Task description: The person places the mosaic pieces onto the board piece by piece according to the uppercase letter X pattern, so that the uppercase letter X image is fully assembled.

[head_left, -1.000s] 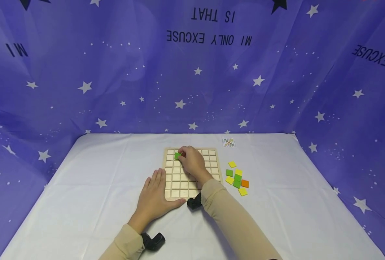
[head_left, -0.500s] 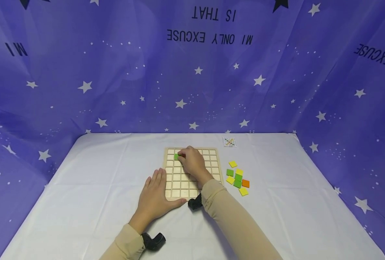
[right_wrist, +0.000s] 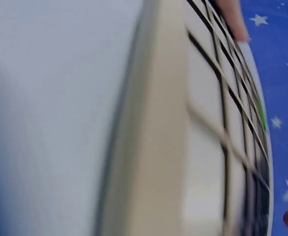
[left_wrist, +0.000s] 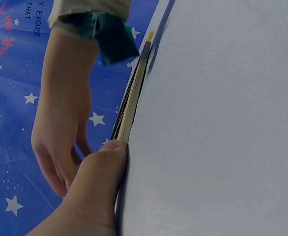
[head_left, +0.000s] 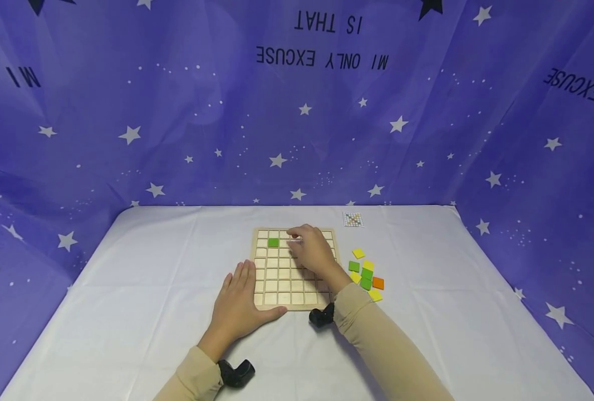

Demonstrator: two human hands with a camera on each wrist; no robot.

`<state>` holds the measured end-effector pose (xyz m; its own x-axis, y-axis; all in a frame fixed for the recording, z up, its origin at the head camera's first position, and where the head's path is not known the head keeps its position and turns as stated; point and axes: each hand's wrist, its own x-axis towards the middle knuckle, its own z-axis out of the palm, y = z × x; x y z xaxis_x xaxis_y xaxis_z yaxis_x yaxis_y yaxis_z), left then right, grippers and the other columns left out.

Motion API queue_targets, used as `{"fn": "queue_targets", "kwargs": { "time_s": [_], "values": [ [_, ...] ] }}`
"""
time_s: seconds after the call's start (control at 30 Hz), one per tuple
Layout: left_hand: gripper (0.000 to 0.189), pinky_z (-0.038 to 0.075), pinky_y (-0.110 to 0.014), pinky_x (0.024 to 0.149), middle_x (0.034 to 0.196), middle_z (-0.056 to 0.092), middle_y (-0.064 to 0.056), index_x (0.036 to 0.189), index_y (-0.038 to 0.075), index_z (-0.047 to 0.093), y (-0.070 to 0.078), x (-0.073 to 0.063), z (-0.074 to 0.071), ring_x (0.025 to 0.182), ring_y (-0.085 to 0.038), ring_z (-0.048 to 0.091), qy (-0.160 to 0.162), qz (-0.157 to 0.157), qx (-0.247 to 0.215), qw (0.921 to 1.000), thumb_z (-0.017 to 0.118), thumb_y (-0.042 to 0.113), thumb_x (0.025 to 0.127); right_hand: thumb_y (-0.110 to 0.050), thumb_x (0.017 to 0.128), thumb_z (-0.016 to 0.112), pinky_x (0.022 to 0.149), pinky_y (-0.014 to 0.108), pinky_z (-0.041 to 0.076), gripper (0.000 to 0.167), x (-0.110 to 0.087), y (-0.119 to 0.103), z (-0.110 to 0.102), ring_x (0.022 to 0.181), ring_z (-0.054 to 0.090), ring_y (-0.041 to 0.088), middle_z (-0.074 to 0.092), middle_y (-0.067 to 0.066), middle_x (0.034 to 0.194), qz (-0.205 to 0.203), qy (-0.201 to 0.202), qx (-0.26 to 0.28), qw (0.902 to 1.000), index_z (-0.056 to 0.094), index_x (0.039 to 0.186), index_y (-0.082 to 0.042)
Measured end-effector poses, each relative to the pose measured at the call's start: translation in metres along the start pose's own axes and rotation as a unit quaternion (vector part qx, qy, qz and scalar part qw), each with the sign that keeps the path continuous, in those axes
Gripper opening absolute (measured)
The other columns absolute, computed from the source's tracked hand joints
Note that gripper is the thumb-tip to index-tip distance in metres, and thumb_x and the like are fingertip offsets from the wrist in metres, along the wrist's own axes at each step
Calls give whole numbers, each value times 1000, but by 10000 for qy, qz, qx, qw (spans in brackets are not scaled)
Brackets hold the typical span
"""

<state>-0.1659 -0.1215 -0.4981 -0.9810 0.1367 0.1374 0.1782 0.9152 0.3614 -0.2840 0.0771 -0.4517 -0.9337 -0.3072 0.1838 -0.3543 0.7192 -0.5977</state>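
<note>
A wooden grid board [head_left: 297,307] lies on the white table, and one green square tile [head_left: 273,243] sits in a cell of its second row from the back, near the left side. My left hand [head_left: 237,303] is spread flat along the board's near left corner, fingers at the left edge and thumb at the front edge. Over the back part of the board hovers my right hand [head_left: 313,250], thumb and fingers parted with nothing between them. In the left wrist view the left thumb [left_wrist: 102,164] presses against the board's side.
Several loose tiles lie right of the board: yellow tiles [head_left: 359,253], green tiles [head_left: 354,266] and an orange tile [head_left: 378,283]. A small card with a coloured grid pattern [head_left: 353,219] lies behind them. A blue star-printed curtain [head_left: 297,128] stands behind the table.
My right hand has let go of the green tile, which now lies flat in its cell, and has moved to the right. The left hand has stayed in place.
</note>
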Motion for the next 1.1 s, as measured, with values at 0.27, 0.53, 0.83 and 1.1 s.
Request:
{"fn": "queue_targets", "kwargs": {
  "time_s": [0.27,0.53,0.83,1.1],
  "values": [
    [134,17,-52,125,164,20,-20,156,-4,18,1,0,0,154,-35,18,14,7,0,10000,57,90,68,-22,97,65,77,35,54,31,-24,51,-61,91,61,19,67,2,114,382,170,-157,9990,67,127,-16],
    [134,17,-52,125,164,20,-21,156,-5,19,2,1,2,154,-35,18,21,36,-25,10000,56,90,68,-21,95,67,76,36,52,30,-69,101,-96,87,60,21,69,6,109,779,236,-556,9951,68,124,-13],
    [134,18,-52,125,163,22,-21,156,-5,20,1,1,2,153,-36,19,90,34,-33,9999,57,89,68,-24,94,69,83,37,48,28,-93,117,-97,93,57,20,68,0,104,616,16,-675,9958,71,120,-13],
    [133,19,-53,124,163,22,-21,155,-5,20,1,1,1,153,-36,20,106,59,-85,9999,57,89,69,-27,93,70,74,31,40,29,-86,110,-89,92,48,19,66,-3,103,507,-166,-843,9950,72,120,-15]
  ]
}}
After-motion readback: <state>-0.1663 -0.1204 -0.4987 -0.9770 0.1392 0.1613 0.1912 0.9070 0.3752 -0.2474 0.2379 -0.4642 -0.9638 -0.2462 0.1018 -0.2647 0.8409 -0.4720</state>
